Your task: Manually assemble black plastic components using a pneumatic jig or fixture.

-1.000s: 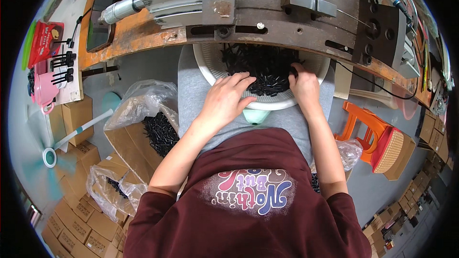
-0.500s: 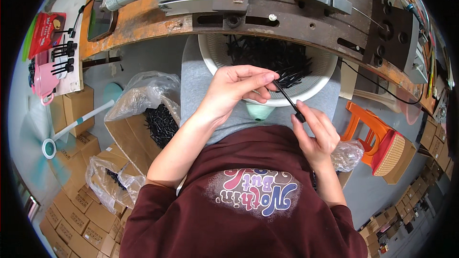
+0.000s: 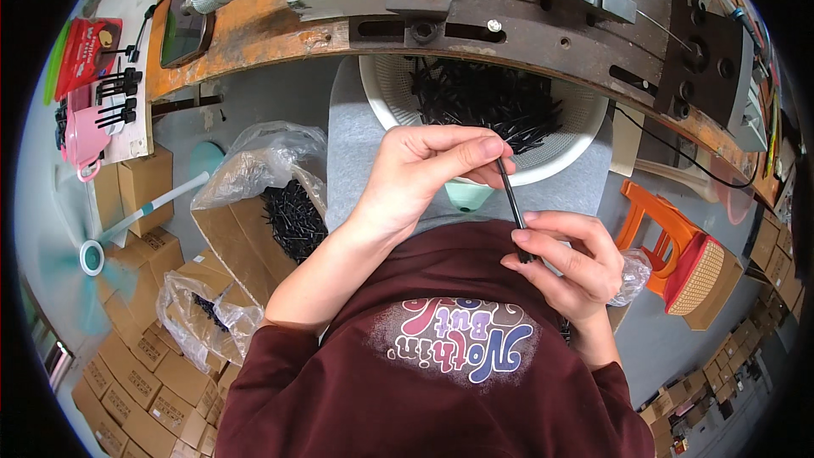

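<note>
A thin black rod [image 3: 511,195] with a thicker lower end is held between my two hands, in front of my lap. The thumb and fingers of my left hand [image 3: 428,170] pinch its upper end. My right hand [image 3: 577,261] grips the lower end, which is partly hidden by the fingers. The rod tilts slightly, its top leaning left. Just beyond my hands a white plastic basket [image 3: 373,100] rests on my lap, holding a heap of similar black parts [image 3: 479,97].
A metal machine fixture [image 3: 475,34] on a worn wooden bench [image 3: 314,44] spans the far side. Left stand an open carton [image 3: 242,233] of black parts, a fan [image 3: 91,257] and stacked boxes [image 3: 140,377]. On the right is an orange stool [image 3: 657,225].
The rod has turned closer to upright. My right hand has moved down and its fingers have closed further round the lower end. The whole view has shifted slightly.
</note>
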Action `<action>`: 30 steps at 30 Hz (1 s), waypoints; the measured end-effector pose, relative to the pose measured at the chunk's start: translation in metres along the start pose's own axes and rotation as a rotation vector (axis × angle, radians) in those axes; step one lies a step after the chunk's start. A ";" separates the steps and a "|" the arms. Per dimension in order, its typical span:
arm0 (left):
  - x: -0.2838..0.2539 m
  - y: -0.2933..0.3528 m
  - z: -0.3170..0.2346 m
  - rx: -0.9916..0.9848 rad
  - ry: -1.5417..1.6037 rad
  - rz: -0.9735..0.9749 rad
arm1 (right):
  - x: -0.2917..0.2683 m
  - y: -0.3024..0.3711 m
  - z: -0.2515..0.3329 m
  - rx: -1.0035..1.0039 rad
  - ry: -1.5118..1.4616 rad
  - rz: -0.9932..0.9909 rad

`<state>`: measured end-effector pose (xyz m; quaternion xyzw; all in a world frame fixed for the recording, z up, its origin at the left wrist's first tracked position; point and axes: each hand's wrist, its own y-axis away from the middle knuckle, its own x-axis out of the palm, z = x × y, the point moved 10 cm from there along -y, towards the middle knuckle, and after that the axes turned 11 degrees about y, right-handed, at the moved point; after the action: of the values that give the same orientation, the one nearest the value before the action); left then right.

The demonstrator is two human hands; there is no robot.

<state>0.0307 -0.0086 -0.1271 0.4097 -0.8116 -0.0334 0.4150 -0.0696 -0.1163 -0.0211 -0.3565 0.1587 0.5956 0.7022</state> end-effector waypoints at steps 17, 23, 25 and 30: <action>0.016 0.011 -0.018 0.016 0.003 0.030 | 0.005 -0.004 0.014 -0.033 -0.042 0.063; 0.011 0.008 -0.019 0.041 0.014 0.003 | 0.002 -0.001 0.015 -0.040 -0.119 0.025; 0.012 0.009 -0.021 0.052 0.005 0.018 | 0.002 -0.001 0.015 -0.039 -0.101 0.026; 0.016 0.010 -0.022 0.048 -0.017 0.008 | 0.002 -0.001 0.014 -0.034 -0.090 0.029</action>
<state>0.0339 -0.0069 -0.0982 0.4160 -0.8175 -0.0155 0.3981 -0.0713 -0.1051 -0.0121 -0.3391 0.1219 0.6235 0.6938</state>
